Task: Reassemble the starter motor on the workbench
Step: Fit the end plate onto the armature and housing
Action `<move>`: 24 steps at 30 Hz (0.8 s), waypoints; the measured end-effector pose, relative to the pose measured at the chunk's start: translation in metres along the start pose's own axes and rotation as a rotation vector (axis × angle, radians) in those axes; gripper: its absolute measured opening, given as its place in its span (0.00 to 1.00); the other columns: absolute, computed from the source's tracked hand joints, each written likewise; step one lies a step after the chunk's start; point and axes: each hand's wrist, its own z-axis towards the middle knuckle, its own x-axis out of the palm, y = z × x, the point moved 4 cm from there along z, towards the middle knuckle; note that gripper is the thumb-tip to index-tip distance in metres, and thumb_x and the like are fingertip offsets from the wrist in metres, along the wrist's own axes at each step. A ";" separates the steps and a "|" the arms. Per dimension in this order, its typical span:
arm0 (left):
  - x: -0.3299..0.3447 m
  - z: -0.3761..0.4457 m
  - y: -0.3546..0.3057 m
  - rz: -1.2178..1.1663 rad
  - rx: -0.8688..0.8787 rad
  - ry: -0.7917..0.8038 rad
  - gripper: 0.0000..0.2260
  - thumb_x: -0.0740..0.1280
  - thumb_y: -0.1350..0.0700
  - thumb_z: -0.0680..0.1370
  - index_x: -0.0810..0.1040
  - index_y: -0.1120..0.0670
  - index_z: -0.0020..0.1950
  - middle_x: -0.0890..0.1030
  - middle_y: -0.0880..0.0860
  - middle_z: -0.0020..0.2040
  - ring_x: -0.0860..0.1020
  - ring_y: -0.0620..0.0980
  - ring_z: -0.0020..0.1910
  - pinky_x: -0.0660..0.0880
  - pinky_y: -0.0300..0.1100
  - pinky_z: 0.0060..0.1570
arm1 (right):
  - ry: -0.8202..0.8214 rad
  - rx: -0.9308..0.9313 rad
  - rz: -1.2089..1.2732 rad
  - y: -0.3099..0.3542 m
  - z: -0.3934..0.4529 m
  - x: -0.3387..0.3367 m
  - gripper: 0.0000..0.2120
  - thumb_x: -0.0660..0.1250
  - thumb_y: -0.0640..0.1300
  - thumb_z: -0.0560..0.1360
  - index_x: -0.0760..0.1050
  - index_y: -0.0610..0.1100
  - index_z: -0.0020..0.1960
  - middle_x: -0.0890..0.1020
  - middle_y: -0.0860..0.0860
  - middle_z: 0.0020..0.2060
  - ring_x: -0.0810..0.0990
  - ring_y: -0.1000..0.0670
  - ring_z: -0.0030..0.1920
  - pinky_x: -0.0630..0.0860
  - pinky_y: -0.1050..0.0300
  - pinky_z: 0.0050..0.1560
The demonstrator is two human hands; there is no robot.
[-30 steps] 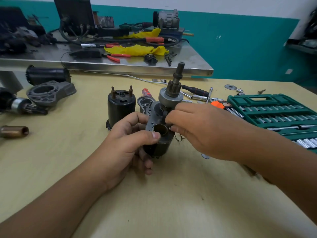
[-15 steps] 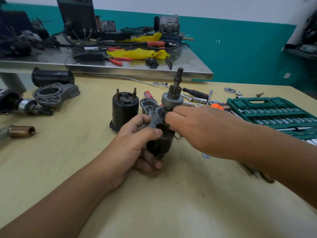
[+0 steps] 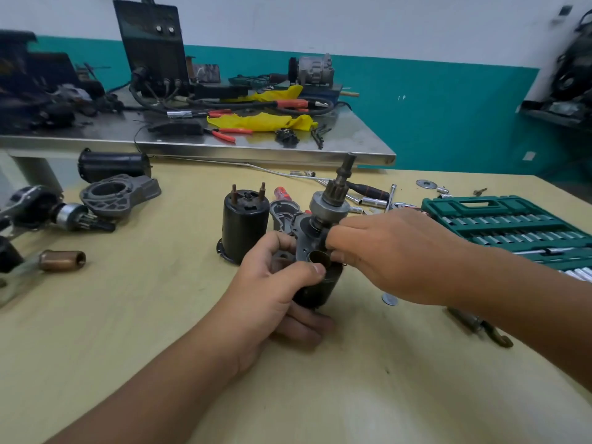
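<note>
Behind starter assembly (image 3: pixel 323 248) — black solenoid (image 3: pixel 244 227), green socket case (image 3: pixel 509 224) rightward.

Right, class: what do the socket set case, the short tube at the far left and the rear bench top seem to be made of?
Socket set case: probably moulded plastic, matt green, with a moulded handle slot.
Short tube: looks like copper or brass, brownish-orange with a dull metallic sheen.
Rear bench top: likely stainless steel, grey, mirroring the items resting on it.

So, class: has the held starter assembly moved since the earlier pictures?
No; the starter assembly sits just right of the black cylinder, same gap as before.
</note>
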 end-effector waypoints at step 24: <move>-0.004 -0.002 0.004 -0.036 0.064 -0.081 0.13 0.74 0.55 0.69 0.74 0.51 0.49 0.86 0.55 0.45 0.83 0.74 0.31 0.81 0.54 0.28 | -0.077 0.420 0.292 -0.016 -0.021 0.001 0.12 0.60 0.52 0.82 0.73 0.50 0.43 0.76 0.56 0.38 0.73 0.55 0.40 0.69 0.56 0.41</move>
